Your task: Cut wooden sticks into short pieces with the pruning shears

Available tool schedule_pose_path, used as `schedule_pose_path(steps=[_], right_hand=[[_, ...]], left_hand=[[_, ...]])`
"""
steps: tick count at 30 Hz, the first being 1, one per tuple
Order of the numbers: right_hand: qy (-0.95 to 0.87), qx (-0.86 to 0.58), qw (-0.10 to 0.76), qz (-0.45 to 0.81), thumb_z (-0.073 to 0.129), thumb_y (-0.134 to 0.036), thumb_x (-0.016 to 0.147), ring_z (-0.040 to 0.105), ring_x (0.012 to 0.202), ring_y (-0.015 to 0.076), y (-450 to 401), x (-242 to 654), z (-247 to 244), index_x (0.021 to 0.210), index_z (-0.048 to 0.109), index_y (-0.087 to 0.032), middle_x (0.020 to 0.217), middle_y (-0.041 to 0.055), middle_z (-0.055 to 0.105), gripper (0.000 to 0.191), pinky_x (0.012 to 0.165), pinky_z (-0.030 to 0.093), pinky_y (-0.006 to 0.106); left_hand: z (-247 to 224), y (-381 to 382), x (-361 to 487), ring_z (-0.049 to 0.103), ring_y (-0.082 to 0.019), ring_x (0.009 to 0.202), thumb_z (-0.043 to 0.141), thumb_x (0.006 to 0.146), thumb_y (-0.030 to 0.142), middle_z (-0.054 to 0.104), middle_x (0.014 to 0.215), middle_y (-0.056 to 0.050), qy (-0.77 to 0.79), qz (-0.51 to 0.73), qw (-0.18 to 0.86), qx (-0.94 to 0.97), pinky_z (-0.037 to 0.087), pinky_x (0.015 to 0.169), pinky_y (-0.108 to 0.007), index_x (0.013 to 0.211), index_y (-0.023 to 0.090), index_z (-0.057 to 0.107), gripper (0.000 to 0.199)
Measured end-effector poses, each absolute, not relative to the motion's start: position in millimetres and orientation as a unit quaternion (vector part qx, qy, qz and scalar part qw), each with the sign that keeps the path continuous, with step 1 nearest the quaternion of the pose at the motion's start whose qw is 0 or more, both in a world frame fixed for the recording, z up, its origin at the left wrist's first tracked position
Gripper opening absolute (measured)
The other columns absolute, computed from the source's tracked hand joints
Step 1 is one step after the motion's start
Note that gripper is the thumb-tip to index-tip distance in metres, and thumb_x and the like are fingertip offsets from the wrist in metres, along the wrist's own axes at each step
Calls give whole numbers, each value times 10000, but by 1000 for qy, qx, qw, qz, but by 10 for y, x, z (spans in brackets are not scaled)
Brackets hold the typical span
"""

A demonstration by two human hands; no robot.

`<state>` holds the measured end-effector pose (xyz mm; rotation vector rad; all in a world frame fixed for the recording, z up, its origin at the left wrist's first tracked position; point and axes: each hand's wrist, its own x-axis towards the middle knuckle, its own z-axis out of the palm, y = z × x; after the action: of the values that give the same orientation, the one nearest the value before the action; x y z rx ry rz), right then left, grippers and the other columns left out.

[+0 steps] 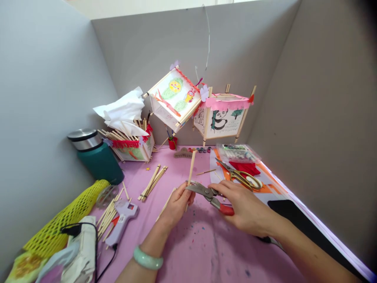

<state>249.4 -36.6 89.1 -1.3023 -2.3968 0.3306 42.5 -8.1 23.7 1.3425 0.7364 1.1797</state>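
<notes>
My left hand, with a pale green bangle on its wrist, is closed around a wooden stick that stands nearly upright. In my right hand is a pair of red-handled pruning shears. Their blades point left and are parted at the stick, just above my left fingers. Whether the blades touch the wood I cannot tell. Beside my left hand, another thin stick lies partly hidden on the purple cloth.
Gold-handled scissors lie at right, near a black mat. Bundled sticks, a glue gun with its cord and a teal bottle are at left. Paper lanterns hang behind; a stick-filled box stands back left.
</notes>
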Motion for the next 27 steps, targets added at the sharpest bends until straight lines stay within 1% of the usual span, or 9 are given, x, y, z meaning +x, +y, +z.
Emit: schedule_pose_path(steps=[5, 9, 12, 18, 20, 24, 27], right_hand=[[-862, -464, 176, 101, 616, -179, 681, 565, 905, 241, -373, 2458, 937, 1162, 574, -262, 945, 63, 609, 489, 742, 425, 312], [-863, -470, 160, 98, 598, -158, 667, 570, 864, 227, -376, 2437, 980, 1124, 585, -268, 898, 47, 607, 470, 711, 418, 300], [-862, -474, 156, 89, 601, -176, 677, 571, 869, 230, -369, 2428, 995, 1131, 584, -268, 904, 48, 605, 463, 713, 421, 305], [-862, -475, 162, 69, 614, -183, 681, 576, 871, 233, -357, 2433, 990, 1126, 596, -281, 904, 51, 610, 456, 717, 418, 310], [-862, -475, 161, 66, 607, -176, 688, 578, 861, 228, -361, 2436, 984, 1118, 597, -282, 892, 48, 610, 443, 710, 416, 306], [-863, -478, 149, 61, 592, -149, 695, 576, 846, 224, -367, 2437, 972, 1111, 593, -277, 883, 45, 606, 435, 702, 416, 307], [-866, -477, 140, 52, 573, -112, 691, 565, 851, 223, -362, 2433, 971, 1110, 582, -272, 893, 46, 599, 449, 709, 419, 310]], left_hand=[[181, -61, 412, 329, -91, 508, 485, 866, 497, 387, 580, 50, 322, 496, 578, 562, 262, 500, -242, 777, 178, 508, 332], [169, -57, 413, 332, -90, 514, 479, 874, 484, 390, 580, 48, 319, 499, 572, 568, 265, 506, -243, 724, 178, 478, 341], [171, -58, 414, 337, -90, 517, 464, 888, 469, 385, 573, 46, 320, 495, 565, 577, 269, 514, -249, 685, 176, 464, 356], [181, -60, 419, 342, -95, 517, 488, 873, 476, 401, 570, 45, 316, 503, 565, 572, 261, 506, -249, 785, 166, 542, 327], [186, -60, 420, 347, -95, 523, 482, 877, 475, 399, 575, 43, 318, 501, 564, 574, 268, 511, -249, 765, 165, 534, 333], [185, -58, 416, 345, -95, 521, 482, 871, 483, 382, 565, 41, 324, 495, 561, 579, 262, 504, -249, 661, 175, 471, 373], [181, -58, 413, 342, -93, 515, 480, 874, 474, 381, 558, 40, 323, 492, 559, 584, 256, 499, -251, 639, 176, 459, 380]])
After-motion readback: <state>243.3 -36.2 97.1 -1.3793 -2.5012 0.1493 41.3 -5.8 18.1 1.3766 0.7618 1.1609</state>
